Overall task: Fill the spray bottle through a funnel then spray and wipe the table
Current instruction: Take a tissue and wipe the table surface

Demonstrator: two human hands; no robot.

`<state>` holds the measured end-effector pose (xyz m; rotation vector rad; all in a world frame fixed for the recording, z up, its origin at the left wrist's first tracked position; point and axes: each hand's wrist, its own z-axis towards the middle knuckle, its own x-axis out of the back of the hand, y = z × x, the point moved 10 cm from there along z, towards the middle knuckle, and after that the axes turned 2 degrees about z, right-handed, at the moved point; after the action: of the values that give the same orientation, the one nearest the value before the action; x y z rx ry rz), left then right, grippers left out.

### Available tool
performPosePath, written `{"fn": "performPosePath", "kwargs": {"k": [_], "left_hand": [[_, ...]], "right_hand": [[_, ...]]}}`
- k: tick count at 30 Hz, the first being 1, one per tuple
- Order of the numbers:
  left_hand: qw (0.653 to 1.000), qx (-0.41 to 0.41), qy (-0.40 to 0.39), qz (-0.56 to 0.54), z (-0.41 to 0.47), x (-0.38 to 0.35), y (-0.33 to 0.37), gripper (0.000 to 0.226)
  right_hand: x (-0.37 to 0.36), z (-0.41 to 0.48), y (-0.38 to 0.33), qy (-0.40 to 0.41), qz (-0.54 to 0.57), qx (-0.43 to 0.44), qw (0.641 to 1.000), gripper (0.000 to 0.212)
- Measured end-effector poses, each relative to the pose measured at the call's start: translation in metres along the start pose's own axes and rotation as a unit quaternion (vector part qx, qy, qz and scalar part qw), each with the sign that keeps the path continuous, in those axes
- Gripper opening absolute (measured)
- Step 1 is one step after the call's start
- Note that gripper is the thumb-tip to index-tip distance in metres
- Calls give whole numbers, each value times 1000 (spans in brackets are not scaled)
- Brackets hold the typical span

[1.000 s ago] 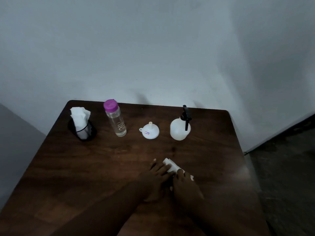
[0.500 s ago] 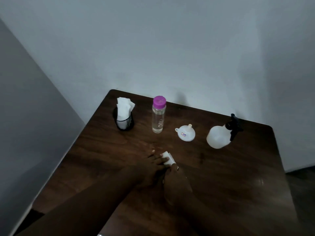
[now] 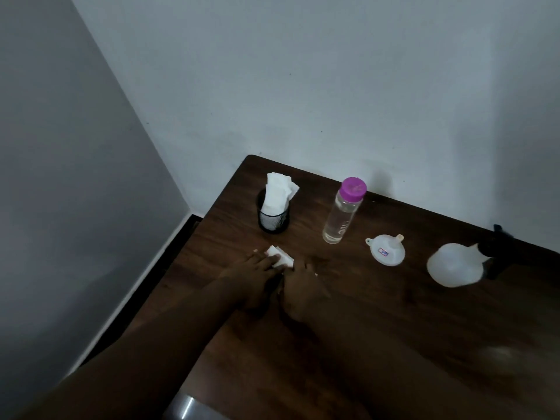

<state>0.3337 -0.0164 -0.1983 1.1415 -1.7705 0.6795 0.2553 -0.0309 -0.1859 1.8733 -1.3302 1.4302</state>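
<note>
A folded white tissue lies flat on the dark wooden table. My left hand and my right hand both press down on it, side by side, and cover most of it. Farther back stand a clear water bottle with a purple cap, a white funnel lying mouth down, and at the right a white spray bottle with a black trigger head.
A black mesh cup holding white tissues stands at the table's back left corner. The table's left edge is close to my left hand, with floor and a grey wall beyond. A white wall runs behind the table.
Both hands have slid the tissue leftward across the table, toward the mesh cup. The view has swung left, so the spray bottle now sits near the right edge.
</note>
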Motion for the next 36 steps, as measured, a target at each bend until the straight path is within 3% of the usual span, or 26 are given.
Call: {"fn": "performPosePath", "kwargs": {"k": [4,9,16,20,24,28,33,36], "left_hand": [[998,58,6,-16,-21,-7,-26,72],[991,98,77,-50,-41,-10,-35,66],[951,241,102,-164,-73,-22,-11,65],[935,285,101,-186,-78,-30,10,70],[934,295,86,-180,-74,-27,31,68],[936,287,69,-191,-66,-20,54,63],[942,268,67,-190,-55,-10,90,64],[946,248,62,-198,-45,-4,117,64]], "right_hand": [[1,18,-29,8,-34,54,998,49],[0,25,-58,21,-49,128,990,47],[-5,16,-73,36,-31,234,971,38],[-13,3,-66,60,-70,297,950,45],[-20,-6,-54,40,-90,311,945,59],[-21,-15,-38,38,-92,313,945,45],[-20,-37,-9,30,-72,319,945,56],[-26,-51,19,19,-75,310,948,49]]}}
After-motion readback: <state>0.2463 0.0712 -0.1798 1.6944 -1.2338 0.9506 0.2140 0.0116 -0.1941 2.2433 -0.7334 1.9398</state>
